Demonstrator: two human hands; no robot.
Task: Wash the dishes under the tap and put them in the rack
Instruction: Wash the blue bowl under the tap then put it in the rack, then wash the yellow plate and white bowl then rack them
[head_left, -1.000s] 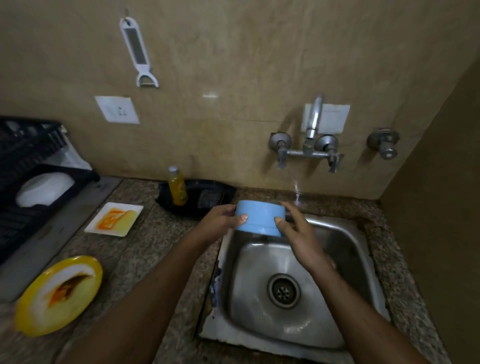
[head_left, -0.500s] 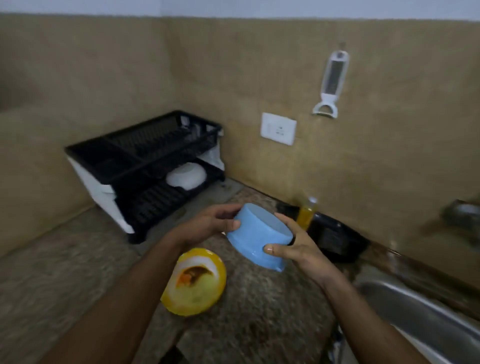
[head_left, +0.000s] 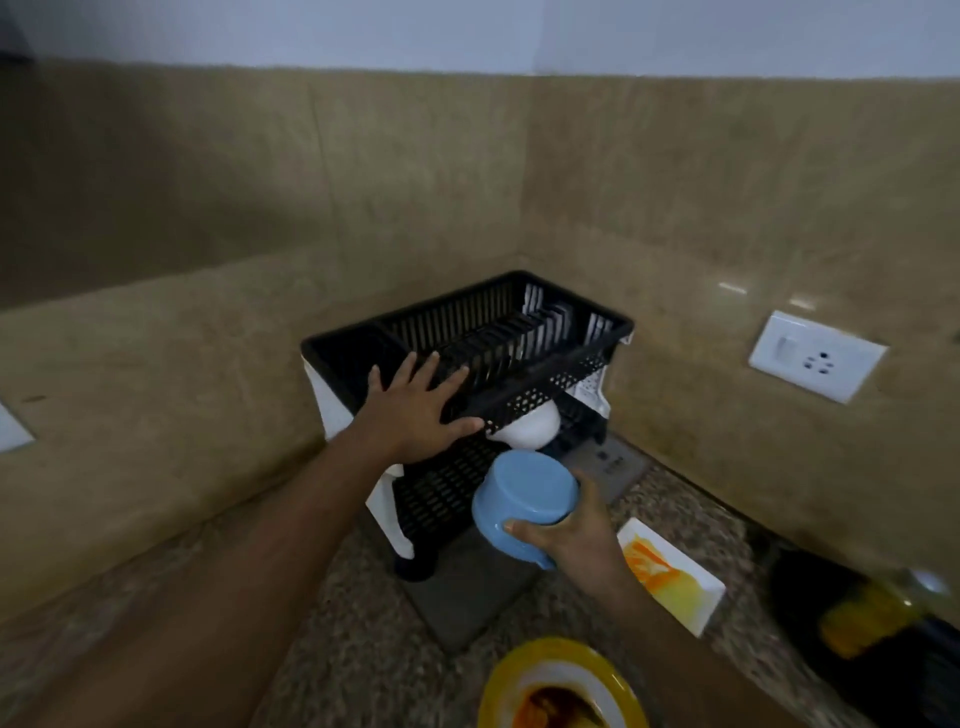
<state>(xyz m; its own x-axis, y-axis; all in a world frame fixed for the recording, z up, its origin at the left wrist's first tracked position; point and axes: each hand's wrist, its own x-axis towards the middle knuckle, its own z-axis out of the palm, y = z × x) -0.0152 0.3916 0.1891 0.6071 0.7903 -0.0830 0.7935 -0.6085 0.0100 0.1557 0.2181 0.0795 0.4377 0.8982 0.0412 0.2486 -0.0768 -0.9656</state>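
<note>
Round blue bowl (head_left: 524, 496) beside slatted black rack (head_left: 498, 338)

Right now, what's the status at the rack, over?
Left hand flat on the black rack's upper tier. Right hand grips the blue bowl, mouth down, at the lower tier. White bowl already sits there.

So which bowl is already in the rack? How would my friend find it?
Look in the corner where the tan walls meet: a black plastic two-level dish rack stands there. On its lower level, under the top tray, sits a round white bowl turned upside down. The light blue bowl nearby is held in a hand, not racked.
</note>
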